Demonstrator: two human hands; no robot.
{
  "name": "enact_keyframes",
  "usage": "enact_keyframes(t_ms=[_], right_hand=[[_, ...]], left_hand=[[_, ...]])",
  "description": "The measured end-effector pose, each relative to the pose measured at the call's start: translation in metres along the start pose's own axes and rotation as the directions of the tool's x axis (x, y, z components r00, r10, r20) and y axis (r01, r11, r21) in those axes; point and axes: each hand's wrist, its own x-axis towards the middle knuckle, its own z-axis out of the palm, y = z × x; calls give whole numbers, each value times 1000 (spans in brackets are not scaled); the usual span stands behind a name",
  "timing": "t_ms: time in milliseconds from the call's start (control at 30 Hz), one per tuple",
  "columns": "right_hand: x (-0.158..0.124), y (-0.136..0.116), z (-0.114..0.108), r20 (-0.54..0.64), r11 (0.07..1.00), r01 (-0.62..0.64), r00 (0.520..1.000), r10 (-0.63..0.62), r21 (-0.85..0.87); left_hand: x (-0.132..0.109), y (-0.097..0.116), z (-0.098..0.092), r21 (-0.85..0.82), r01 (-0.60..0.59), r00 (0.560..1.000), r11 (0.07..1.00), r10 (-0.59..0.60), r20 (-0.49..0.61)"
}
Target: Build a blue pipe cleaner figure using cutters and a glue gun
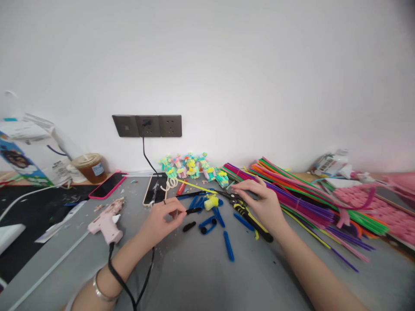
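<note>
My left hand (167, 218) is closed in a pinch on a short black pipe cleaner piece (194, 210). Another black pipe cleaner piece (189, 226) lies on the table just below it. My right hand (259, 196) hovers over the black-and-yellow pliers (249, 214), thumb and fingertips pinched together; what they hold, if anything, is too small to make out. Between the hands lie a yellow pipe cleaner bundle (211, 202), several folded blue pieces (228, 246) and a blue loop with black coils (208, 225).
A pink glue gun (108, 222) lies left, its black cord running under my left forearm. Small pastel pipe cleaner figures (191, 166) stand by the wall. Colourful pipe cleaner stems (301, 203) are heaped right. Two phones (108, 185) and a drink cup (90, 167) sit back left.
</note>
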Motion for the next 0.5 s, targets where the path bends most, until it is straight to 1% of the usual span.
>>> enact_keyframes(t_ms=[67, 133, 200, 267, 333, 400, 467, 500], right_hand=[[3, 6, -4, -50, 995, -76, 996, 80, 64], [6, 13, -8, -123, 976, -154, 977, 174, 154], [8, 22, -13, -237, 949, -208, 935, 264, 236], [10, 31, -20, -376, 936, -232, 869, 322, 264], [11, 39, -28, -494, 940, -244, 803, 333, 237], [11, 46, -34, -566, 951, -247, 764, 310, 188], [11, 50, -36, -591, 960, -237, 757, 278, 149], [10, 51, -36, -591, 965, -231, 763, 260, 126]], left_hand=[[0, 1, -1, 10, 18, 1000, 1000, -18, -10], [1, 2, -2, 15, 22, 999, 1000, -22, -26], [1, 3, -2, 11, 11, 999, 1000, -11, -40], [0, 3, -2, 7, -2, 999, 1000, 3, -46], [0, 2, -1, 8, -11, 999, 1000, 12, -49], [-1, 0, -1, 16, -9, 999, 1000, 10, -46], [-1, -1, 0, 23, -1, 999, 1000, 2, -43], [-1, -1, 0, 25, 2, 999, 1000, -1, -43]])
